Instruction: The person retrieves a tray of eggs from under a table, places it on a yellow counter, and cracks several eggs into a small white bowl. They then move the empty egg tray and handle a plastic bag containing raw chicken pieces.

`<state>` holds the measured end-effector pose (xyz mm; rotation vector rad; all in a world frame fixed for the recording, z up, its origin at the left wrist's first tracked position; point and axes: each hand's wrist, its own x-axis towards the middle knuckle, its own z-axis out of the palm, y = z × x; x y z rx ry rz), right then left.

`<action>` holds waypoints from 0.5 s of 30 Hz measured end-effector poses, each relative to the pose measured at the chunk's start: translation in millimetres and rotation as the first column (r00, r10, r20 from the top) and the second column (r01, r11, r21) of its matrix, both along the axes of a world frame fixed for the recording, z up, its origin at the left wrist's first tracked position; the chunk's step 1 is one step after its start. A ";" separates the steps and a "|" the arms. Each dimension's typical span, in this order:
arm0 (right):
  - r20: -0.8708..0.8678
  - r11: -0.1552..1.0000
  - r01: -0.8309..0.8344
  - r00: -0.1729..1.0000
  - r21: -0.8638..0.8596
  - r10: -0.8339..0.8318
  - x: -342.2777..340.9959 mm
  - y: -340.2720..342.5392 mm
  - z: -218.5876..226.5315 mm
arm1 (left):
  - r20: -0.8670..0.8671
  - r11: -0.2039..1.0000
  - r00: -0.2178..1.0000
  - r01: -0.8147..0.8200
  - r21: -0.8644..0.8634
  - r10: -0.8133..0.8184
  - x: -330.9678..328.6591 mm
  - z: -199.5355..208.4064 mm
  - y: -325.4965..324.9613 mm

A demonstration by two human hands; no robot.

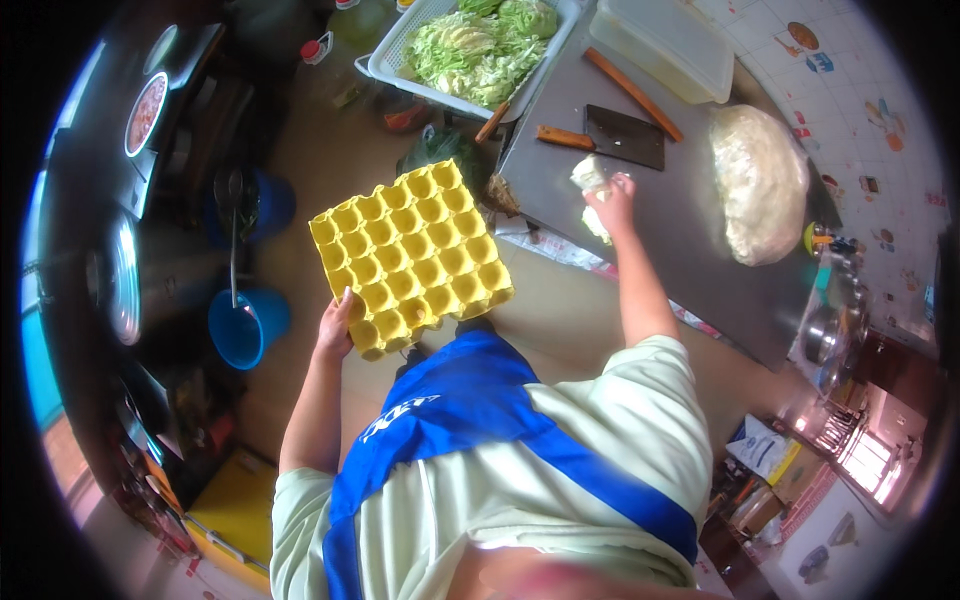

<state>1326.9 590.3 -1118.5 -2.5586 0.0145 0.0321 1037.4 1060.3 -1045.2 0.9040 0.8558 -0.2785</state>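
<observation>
My left hand (337, 322) grips the near left corner of an empty yellow egg tray (418, 250), holding it tilted out over the floor. My right hand (613, 203) is over the left edge of a grey tabletop (690, 240), its fingers closed round a crumpled whitish thing (597, 222). I cannot make out whether that is cloth, paper or leaf scraps. Just beyond it lies a cleaver (625, 137) with a wooden handle pointing left. A wooden stick (633, 95) lies slanted past the blade.
A white plastic basket (385, 75) of cut cabbage (480, 50) stands at the far end. Beside it is a translucent tub (665, 48). A big pale lump in clear plastic (758, 185) sits on the table's right. Blue buckets (243, 330) stand at left.
</observation>
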 end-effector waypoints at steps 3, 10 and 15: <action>-0.040 0.995 0.086 0.996 0.041 -0.085 9.2 -12.9 1.1 | -0.018 1.000 1.000 -0.024 0.005 0.024 -5.0 1.0 -3.4; -0.136 0.987 -0.131 0.980 0.095 0.144 -1.9 -9.8 -10.4 | -0.137 0.978 0.969 -0.207 -0.007 0.204 -31.8 -3.1 -9.6; -0.257 0.966 -0.233 0.932 0.111 0.255 -21.5 20.2 -54.9 | -0.147 0.957 0.958 -0.265 -0.121 0.247 -47.7 -3.6 -11.9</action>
